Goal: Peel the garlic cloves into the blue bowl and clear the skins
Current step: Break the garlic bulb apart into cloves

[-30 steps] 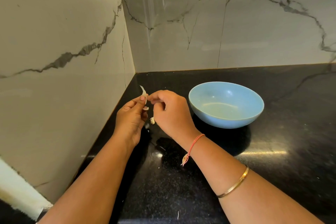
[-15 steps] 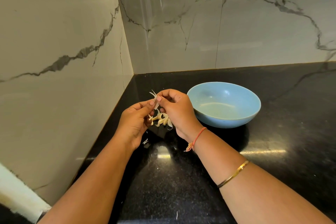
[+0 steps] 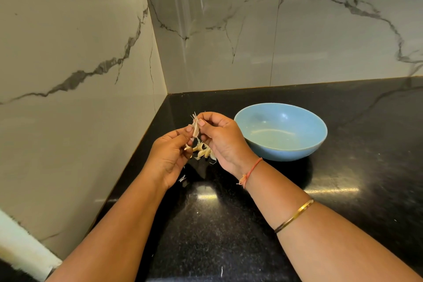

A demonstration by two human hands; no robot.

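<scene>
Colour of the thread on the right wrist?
Orange-red thread, with a frayed end hanging; head view, the only one.

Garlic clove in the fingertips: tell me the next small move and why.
Probably pull the loose skin off the garlic clove, since both the left hand and right hand pinch it with papery skin sticking up, and the blue bowl beside them shows no cloves yet.

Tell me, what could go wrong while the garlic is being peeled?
1. The left hand and right hand both pinch the small papery-skinned garlic clove beside the round light-blue bowl, not over it. A slip would likely drop it into the pale pile of cloves and skins.
2. Tiny white skin scraps lie apart on the glossy black stone counter. They might be missed when clearing.
</scene>
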